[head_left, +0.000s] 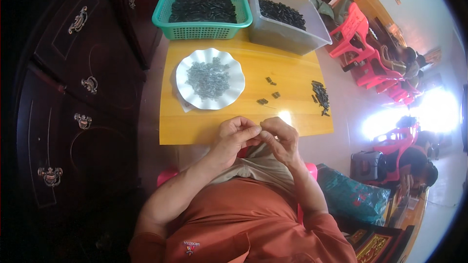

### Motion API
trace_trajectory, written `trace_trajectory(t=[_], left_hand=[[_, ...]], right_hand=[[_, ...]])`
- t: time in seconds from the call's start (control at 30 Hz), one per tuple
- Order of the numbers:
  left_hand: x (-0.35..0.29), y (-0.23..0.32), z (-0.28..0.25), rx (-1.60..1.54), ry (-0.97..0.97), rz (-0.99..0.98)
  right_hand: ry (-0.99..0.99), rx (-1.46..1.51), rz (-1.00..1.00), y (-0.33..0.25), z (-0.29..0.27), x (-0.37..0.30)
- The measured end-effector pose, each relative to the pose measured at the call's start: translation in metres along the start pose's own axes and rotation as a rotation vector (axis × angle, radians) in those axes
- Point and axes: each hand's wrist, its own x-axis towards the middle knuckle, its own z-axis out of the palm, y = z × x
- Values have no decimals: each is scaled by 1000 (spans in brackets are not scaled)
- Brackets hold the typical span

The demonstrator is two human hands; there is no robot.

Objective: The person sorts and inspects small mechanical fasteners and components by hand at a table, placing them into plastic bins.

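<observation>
My left hand [234, 139] and my right hand [281, 140] meet over the table's front edge, fingertips pinched together. Whatever is between them is too small and covered to make out. Just beyond, three small dark pieces [276, 95] lie on the yellow table [214, 129], with a thin pale sliver [269, 106] nearer my hands. To the left stands a white wavy-rimmed plate [182, 79] bearing a heap of small clear pieces [208, 79]. A loose pile of short black rod-like pieces [320, 96] lies by the table's right edge.
At the table's far side, a green plastic basket [202, 32] and a translucent bin [280, 40] hold many black pieces. Dark cabinets [63, 78] line the left. Pink chairs [352, 31] and other people are off to the right. A teal bag [351, 192] sits beside me.
</observation>
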Motion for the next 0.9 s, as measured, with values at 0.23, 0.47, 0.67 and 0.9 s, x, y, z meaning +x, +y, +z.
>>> trace_trajectory(t=[0.23, 0.47, 0.67, 0.9], left_hand=[[0, 3, 1, -11, 21, -33], [3, 1, -1, -21, 20, -2], [4, 2, -2, -2, 97, 68], [5, -2, -3, -13, 115, 94]], right_hand=[[-64, -54, -81, -5, -1, 3], [-114, -34, -117, -5, -5, 9], [-165, -114, 55, -8, -26, 42], [-162, -310, -88, 4, -2, 110]])
